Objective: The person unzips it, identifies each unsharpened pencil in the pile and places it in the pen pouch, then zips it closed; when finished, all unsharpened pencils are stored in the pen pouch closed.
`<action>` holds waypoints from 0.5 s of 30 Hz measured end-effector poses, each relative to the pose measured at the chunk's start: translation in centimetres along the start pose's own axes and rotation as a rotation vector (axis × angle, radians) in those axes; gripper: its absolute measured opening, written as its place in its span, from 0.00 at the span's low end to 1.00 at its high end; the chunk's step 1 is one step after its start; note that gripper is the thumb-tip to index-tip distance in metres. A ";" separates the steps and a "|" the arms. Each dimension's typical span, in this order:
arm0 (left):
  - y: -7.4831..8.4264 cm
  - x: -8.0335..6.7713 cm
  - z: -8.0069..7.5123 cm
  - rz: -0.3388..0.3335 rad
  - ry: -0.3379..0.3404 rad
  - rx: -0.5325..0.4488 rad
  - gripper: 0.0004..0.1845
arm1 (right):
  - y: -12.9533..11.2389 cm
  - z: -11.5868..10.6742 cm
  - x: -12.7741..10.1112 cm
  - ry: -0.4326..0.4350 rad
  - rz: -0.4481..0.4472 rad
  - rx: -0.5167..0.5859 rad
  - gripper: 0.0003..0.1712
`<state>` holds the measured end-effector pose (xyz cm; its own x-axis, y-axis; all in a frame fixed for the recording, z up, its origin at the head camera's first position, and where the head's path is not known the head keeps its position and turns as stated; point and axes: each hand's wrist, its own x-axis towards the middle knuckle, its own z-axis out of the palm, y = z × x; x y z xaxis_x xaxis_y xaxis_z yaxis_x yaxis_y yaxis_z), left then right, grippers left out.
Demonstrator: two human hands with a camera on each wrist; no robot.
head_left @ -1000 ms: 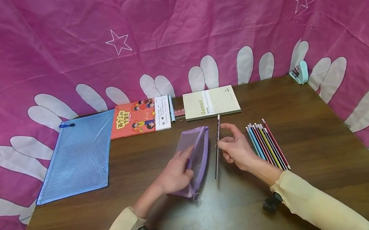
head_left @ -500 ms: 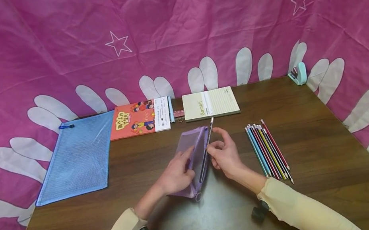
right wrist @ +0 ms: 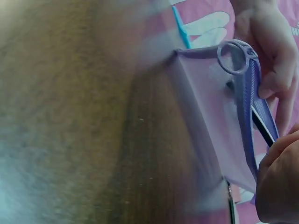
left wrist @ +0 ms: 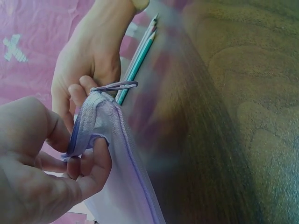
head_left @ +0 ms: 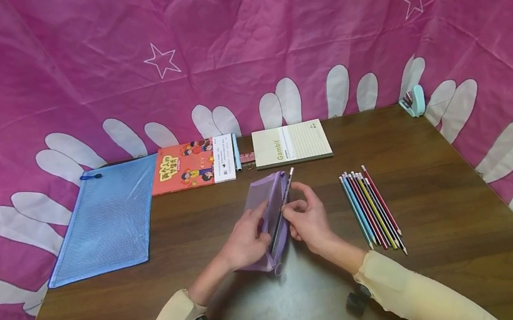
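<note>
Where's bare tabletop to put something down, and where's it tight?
Free: right of the pencil row to the table edge, and the front strip near the sleeves. Tight: the back row, blue mesh folder to notebook, and centre around the purple pouch.

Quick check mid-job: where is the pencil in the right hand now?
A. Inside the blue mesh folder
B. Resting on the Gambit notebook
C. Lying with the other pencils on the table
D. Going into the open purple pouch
D: the right hand pinches the pencil, whose lower end sits in the mouth of the purple pouch, which the left hand holds open.
</note>
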<state>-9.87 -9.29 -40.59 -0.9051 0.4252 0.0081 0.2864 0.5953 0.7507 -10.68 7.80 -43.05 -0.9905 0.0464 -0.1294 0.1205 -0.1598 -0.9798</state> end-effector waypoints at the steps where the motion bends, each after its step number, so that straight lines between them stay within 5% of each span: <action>1: 0.0 0.0 0.0 0.007 0.010 -0.005 0.39 | 0.0 0.0 -0.1 -0.004 -0.009 -0.017 0.35; 15: 0.0 0.0 0.5 0.089 0.115 0.023 0.38 | 0.0 0.5 -0.6 -0.040 -0.092 -0.250 0.34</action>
<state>-9.67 -8.94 -40.89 -0.9052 0.3974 0.1507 0.3735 0.5748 0.7281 -10.08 7.29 -42.91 -0.9993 0.0093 -0.0368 0.0375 0.0919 -0.9951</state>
